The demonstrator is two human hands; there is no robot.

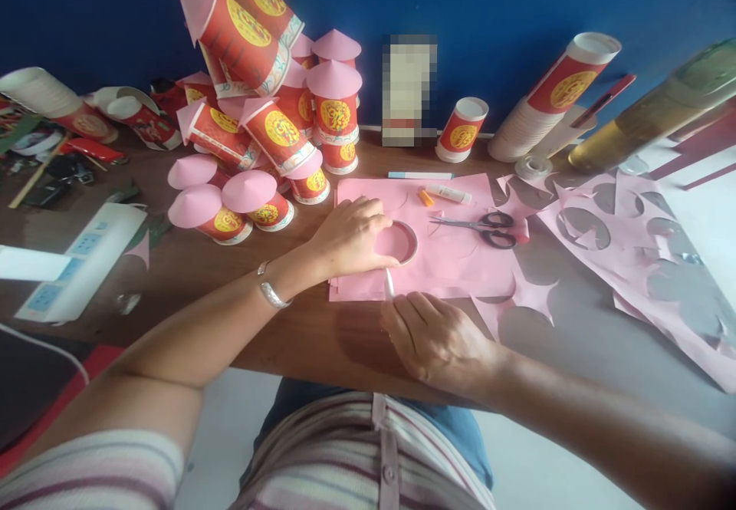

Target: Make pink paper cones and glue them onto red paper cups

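Note:
My left hand [357, 238] presses a round ring [415, 243] flat on a stack of pink paper [448, 276], thumb and fingers closed around its left side. In my right hand [437, 337] is a slim white pen [389, 283], its tip near the ring's lower edge by my left thumb. Whether the tip touches the paper I cannot tell. On the same paper lie scissors [495, 231] with dark handles, blades pointing left. Behind them is a white glue stick [451, 192] beside an orange cap [426, 198].
Red paper cups with pink cone tops [334, 80] pile up at the back left. Pink cut-out scraps [624, 280] spread to the right. A cup stack [526, 130], a clear tape roll [533, 166] and a bottle [621, 138] stand back right. A power strip [86, 257] lies left.

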